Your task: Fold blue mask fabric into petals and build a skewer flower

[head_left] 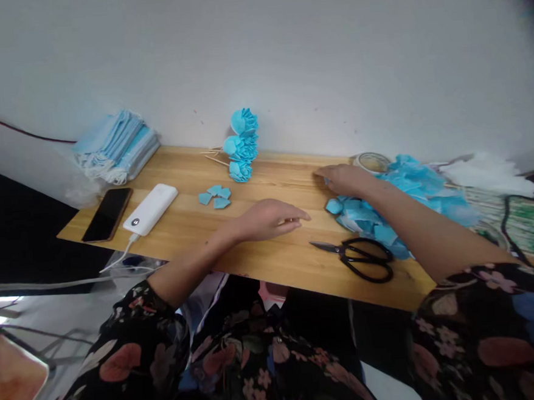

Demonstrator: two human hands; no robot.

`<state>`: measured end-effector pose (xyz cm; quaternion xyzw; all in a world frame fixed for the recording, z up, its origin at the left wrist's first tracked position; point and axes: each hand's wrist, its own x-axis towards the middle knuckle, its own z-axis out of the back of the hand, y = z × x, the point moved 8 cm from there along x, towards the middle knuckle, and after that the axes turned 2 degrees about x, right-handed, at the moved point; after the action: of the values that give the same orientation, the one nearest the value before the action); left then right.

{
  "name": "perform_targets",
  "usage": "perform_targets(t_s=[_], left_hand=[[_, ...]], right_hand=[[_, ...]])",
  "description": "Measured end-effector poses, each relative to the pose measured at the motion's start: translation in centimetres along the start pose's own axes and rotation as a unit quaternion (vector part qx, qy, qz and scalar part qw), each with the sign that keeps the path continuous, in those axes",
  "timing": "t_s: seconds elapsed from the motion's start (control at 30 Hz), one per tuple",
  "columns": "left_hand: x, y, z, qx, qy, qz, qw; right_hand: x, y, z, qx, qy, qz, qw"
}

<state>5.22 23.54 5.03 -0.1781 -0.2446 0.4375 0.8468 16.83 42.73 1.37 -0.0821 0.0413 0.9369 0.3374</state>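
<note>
My left hand [275, 219] hovers over the middle of the wooden table, its fingers loosely bent and the thumb apart, with nothing visible in it. Farther back on the right, my right hand [341, 179] is above the table beside a heap of blue petal pieces [364, 214]; motion smears its fingers, and I cannot see whether they hold anything. A small group of cut blue petals [216, 196] lies left of my left hand. Black-handled scissors [362, 257] rest near the front edge, blades pointing left. Behind, blue flowers [242, 147] on thin sticks lie against the wall.
A stack of blue face masks [117, 146] sits at the back left. In front of it are a phone [108, 215] and a white power bank [151, 209] with a cable. A tape roll [373, 161] and white crumpled material [484, 172] are at the right.
</note>
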Motion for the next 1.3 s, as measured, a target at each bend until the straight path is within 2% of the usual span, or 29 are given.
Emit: perform_targets(t_s=[0.07, 0.17, 0.33, 0.4, 0.43, 0.47, 0.53, 0.6, 0.63, 0.67, 0.73, 0.77, 0.83, 0.97, 1.17, 1.23, 1.3], left_hand=[[-0.2, -0.2, -1.5, 0.006, 0.065, 0.002, 0.998], [0.3, 1.1, -1.7, 0.005, 0.089, 0.029, 0.996], [2.0, 4.1, -0.7, -0.074, 0.048, 0.063, 0.994], [2.5, 5.9, -0.1, -0.141, 0.009, 0.083, 0.987], [2.7, 6.9, 0.3, -0.177, -0.015, 0.095, 0.979], [2.8, 7.9, 0.6, -0.213, -0.042, 0.107, 0.97], [2.7, 9.7, 1.0, -0.259, -0.095, 0.127, 0.953], [2.4, 10.6, 1.2, -0.281, -0.131, 0.135, 0.941], [2.1, 10.8, 1.2, -0.288, -0.14, 0.136, 0.938], [1.9, 10.8, 1.0, -0.293, -0.143, 0.135, 0.936], [1.4, 10.6, 0.6, -0.306, -0.14, 0.136, 0.932], [1.3, 10.5, 0.4, -0.318, -0.138, 0.141, 0.927], [1.0, 10.6, 0.1, -0.353, -0.143, 0.161, 0.911], [0.9, 10.9, -0.4, -0.387, -0.145, 0.204, 0.888], [1.2, 9.3, -1.0, -0.411, -0.067, 0.192, 0.888], [1.2, 9.0, -1.1, -0.425, -0.066, 0.196, 0.881], [1.2, 9.0, -1.1, -0.441, -0.085, 0.206, 0.869]], right_hand=[[-0.6, 0.7, 0.3, -0.024, 0.013, -0.007, 1.0], [-1.5, 1.2, 0.8, -0.028, 0.014, -0.036, 0.999], [-2.5, 1.8, 2.3, 0.006, -0.04, -0.073, 0.997], [-3.3, 2.8, 3.4, 0.115, -0.095, -0.082, 0.985], [-3.7, 3.4, 4.0, 0.213, -0.129, -0.082, 0.965], [-4.2, 4.1, 4.3, 0.337, -0.163, -0.08, 0.924], [-4.9, 5.8, 4.0, 0.558, -0.198, -0.063, 0.803], [-4.9, 7.7, 2.7, 0.689, -0.192, -0.059, 0.696], [-4.8, 8.5, 1.9, 0.73, -0.183, -0.063, 0.655], [-4.5, 9.1, 1.1, 0.759, -0.173, -0.068, 0.623], [-3.6, 9.6, -0.3, 0.791, -0.156, -0.08, 0.587], [-3.2, 9.6, -0.8, 0.796, -0.152, -0.085, 0.58], [-2.4, 9.0, -1.3, 0.79, -0.151, -0.091, 0.587], [-2.1, 7.9, -1.0, 0.749, -0.182, -0.088, 0.631], [-3.2, 8.8, -0.9, 0.684, -0.19, -0.046, 0.703], [-3.4, 8.9, -1.0, 0.676, -0.195, -0.043, 0.709], [-3.6, 8.7, -1.2, 0.687, -0.203, -0.054, 0.696]])
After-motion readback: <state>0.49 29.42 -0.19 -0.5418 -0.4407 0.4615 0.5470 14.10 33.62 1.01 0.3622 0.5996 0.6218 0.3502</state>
